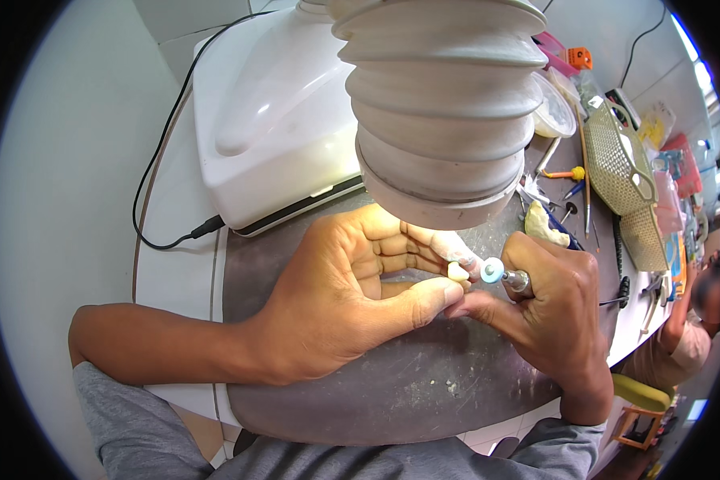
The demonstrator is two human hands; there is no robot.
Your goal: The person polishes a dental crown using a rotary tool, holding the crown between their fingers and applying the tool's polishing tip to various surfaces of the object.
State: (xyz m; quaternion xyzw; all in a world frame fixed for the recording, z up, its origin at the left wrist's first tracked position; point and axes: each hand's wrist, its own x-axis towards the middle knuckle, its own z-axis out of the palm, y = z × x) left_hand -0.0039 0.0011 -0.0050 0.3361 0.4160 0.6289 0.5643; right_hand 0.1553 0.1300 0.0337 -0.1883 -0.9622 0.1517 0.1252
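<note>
Honestly, a light touch and a good brace look like the trick here

So, from the left: there's a white box with a black cable plugged in, then the left hand over the gray mat. I'd turn the work in small steps with this hand rather than chase it around. Grip-wise, thumb and first finger are pinched nearly together, with just the small cream piece between their tips. The other fingers curl loosely.

That piece sits just below the mouth of the big white hose in this view. If the hose pulls dust, I'd work right there.

Next over is the pale blue disc, just beside the piece and super close to the left fingertip. Can't tell if it's touching or spinning. Short, gentle passes, and mind that finger!

Then the right hand: fingers wrapped snugly around the silver tool carrying the disc, thumb stretched out to meet the left thumb. Nice brace, IMO; I'd lean on it.

Past that hand lies a chunky cream lump, then a woven basket farther right.
</note>
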